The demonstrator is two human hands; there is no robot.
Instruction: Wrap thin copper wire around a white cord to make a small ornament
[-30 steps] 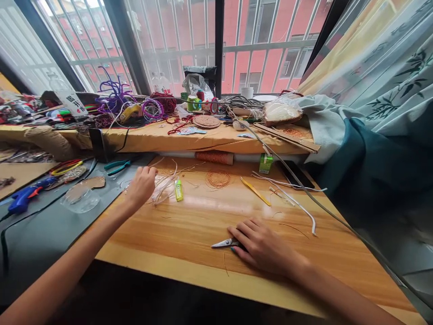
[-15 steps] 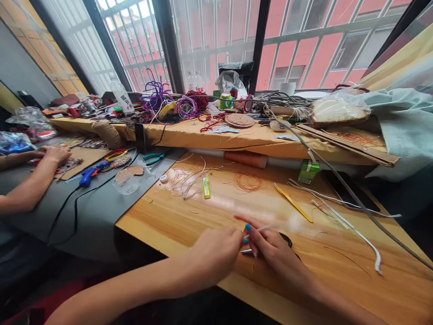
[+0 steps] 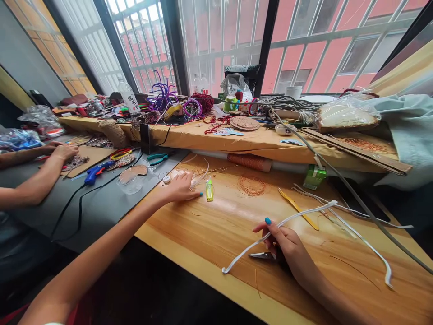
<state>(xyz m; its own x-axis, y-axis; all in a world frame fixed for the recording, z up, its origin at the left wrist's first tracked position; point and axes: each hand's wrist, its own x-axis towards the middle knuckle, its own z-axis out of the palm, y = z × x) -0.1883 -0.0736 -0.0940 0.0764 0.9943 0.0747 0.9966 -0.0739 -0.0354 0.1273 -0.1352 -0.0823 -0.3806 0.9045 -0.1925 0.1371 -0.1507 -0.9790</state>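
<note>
My right hand (image 3: pixel 286 246) is closed on a long white strip (image 3: pixel 297 215) that bends from the table's front edge up to the right. Under the same hand lie small scissors (image 3: pixel 260 256), their blades pointing left. My left hand (image 3: pixel 182 187) reaches out to the far left of the wooden table (image 3: pixel 216 225). Its fingers rest spread on a bundle of pale strips (image 3: pixel 198 178), beside a small yellow-green lighter (image 3: pixel 209 189).
A coil of copper wire (image 3: pixel 251 185), a yellow strip (image 3: pixel 297 208) and a green carton (image 3: pixel 314 177) lie further back. A raised shelf (image 3: pixel 237 137) holds cords and craft clutter. Another person's hands (image 3: pixel 62 151) work at the grey mat (image 3: pixel 101 203) on the left, near a blue glue gun (image 3: pixel 96 172).
My left hand left my right hand and reached out again to the strip bundle. My right hand now holds the white strip over the scissors.
</note>
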